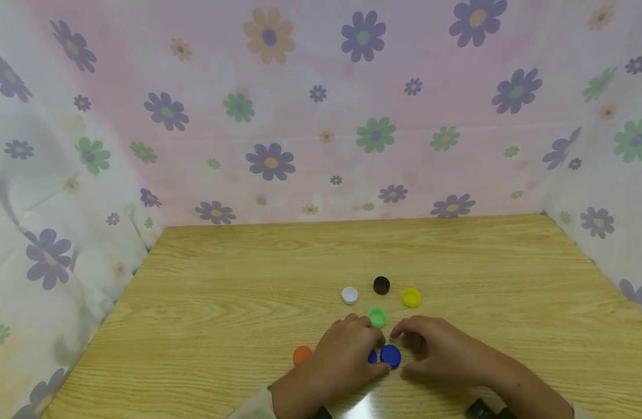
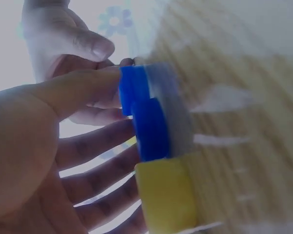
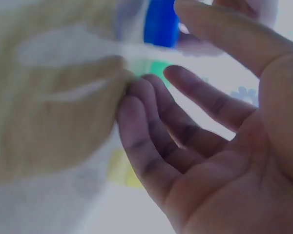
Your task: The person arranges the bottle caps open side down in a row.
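Two blue plastic bottle caps lie side by side at the near middle of the table. The right blue cap (image 1: 390, 356) shows between the hands, while the left blue cap (image 1: 372, 357) is partly covered. My left hand (image 1: 347, 352) reaches round both, thumb and index finger extended at the blue caps (image 2: 151, 129). Under its other fingers stands a yellow cap (image 2: 166, 195), hidden in the head view. My right hand (image 1: 446, 352) hovers just right of the blue pair, fingers loosely bent, holding nothing. Beyond the fingertips lies a green cap (image 1: 377, 318).
Farther back sit a white cap (image 1: 350, 295), a black cap (image 1: 381, 285) and another yellow cap (image 1: 411, 298). An orange cap (image 1: 302, 355) lies left of my left hand. The wooden table (image 1: 221, 291) meets flowered cloth (image 1: 310, 116) at the back and sides.
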`<state>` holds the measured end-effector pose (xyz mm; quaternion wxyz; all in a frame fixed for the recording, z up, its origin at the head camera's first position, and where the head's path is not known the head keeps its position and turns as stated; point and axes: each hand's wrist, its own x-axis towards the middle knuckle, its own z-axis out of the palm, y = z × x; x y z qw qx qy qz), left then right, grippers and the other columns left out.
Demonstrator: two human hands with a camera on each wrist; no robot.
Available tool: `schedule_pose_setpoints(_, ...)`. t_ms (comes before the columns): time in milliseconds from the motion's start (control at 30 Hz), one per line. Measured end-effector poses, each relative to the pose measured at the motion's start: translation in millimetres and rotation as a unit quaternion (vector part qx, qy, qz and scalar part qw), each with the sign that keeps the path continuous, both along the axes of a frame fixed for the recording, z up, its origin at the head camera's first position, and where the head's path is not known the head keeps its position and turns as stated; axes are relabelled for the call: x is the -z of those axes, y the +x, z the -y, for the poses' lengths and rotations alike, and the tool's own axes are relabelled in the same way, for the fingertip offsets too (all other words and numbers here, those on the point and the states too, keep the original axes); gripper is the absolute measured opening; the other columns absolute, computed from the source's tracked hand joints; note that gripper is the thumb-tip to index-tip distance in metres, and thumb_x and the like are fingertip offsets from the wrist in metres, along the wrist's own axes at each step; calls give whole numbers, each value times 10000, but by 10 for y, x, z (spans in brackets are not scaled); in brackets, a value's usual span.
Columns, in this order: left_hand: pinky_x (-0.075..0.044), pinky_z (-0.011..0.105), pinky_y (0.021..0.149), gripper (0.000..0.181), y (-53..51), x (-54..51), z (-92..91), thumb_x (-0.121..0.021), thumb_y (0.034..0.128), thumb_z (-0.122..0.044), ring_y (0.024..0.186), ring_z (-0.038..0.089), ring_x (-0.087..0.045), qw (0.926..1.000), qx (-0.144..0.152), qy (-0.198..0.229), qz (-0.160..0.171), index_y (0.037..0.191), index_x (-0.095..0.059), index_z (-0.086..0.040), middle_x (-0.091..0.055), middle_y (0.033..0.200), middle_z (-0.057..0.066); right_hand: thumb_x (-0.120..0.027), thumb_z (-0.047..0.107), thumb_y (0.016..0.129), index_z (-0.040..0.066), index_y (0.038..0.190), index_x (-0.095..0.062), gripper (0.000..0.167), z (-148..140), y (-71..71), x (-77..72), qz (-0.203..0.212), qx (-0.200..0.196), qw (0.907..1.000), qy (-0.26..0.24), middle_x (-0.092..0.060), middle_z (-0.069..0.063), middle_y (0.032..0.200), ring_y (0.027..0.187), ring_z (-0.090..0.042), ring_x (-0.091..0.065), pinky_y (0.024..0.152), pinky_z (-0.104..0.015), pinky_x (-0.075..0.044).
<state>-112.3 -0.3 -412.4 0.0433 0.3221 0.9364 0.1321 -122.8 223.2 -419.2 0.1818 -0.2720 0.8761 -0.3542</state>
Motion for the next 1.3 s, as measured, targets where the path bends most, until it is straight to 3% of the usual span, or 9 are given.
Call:
schedule_pose_setpoints(100,-463,195,720,264,-34,-2,11,-748,879,-452,806,21,-567,9998,-5,174,3,997,-769,-216,-693,927,-121,-765,321,886,116,1150,-643,356,-44,-43,-57,21,89,9999,-97,-628,70,925,825,-13,-573,710,-227,-523)
schedule_pose_setpoints(200,-497,201,725,227,-85,-6,35,-719,917,-403,813,23,-602,9990,-142,413,-54,1004,-768,-200,-701,926,-95,-714,274,933,85,1132,-648,282,-34,-102,-99,-217,300,9992,-148,-632,82,861,771,4,-582,686,-224,-531)
schedule_pose_setpoints(300,-514,210,724,204,-137,-9,66,-715,927,-359,827,43,-621,9975,-372,589,-151,1025,-761,-187,-705,943,-70,-706,232,938,73,1122,-660,247,30,-161,-121,-433,553,9975,-107,-636,95,816,730,11,-585,661,-221,-528)
schedule_pose_setpoints(467,-535,254,751,241,-184,0,104,-713,934,-329,889,116,-662,9958,-589,666,-200,1096,-742,-154,-723,1010,-32,-719,206,928,52,1142,-670,268,153,-237,-107,-526,647,9965,-63,-656,75,826,731,-7,-595,635,-218,-518)
schedule_pose_setpoints(633,-555,339,847,254,-192,-2,108,-626,994,-265,997,179,-679,9963,-698,500,-26,1183,-719,-122,-728,1106,-6,-730,171,913,4,1202,-660,341,218,-290,-71,-432,646,9970,-21,-660,58,817,705,-26,-592,613,-215,-510)
schedule_pose_setpoints(733,-556,371,836,244,-192,-2,101,-587,1011,-222,994,189,-676,9967,-726,370,41,1190,-719,-121,-728,1104,-6,-736,157,905,-21,1241,-642,392,235,-308,-47,-317,654,9973,46,-660,61,809,695,-25,-583,609,-213,-504)
schedule_pose_setpoints(967,-515,332,695,142,-179,-9,86,-607,996,-191,847,143,-633,9974,-687,214,-91,1037,-738,-156,-676,899,-50,-733,150,904,-16,1209,-661,354,241,-310,-24,-303,560,9979,125,-647,72,795,686,-15,-560,621,-211,-490)
schedule_pose_setpoints(1133,-463,327,694,153,-174,-1,89,-596,999,-206,778,110,-566,9976,-665,170,-73,954,-736,-163,-610,818,-71,-743,135,890,-17,1182,-673,336,243,-303,-9,-201,511,9985,35,-647,65,795,695,-30,-571,634,-213,-498)
schedule_pose_setpoints(1300,-450,363,773,179,-171,1,79,-597,1004,-241,889,112,-593,9976,-672,110,79,1060,-752,-172,-664,929,-69,-765,143,873,29,1135,-692,295,240,-305,1,-97,579,9983,20,-632,59,794,698,-54,-564,622,-220,-488)
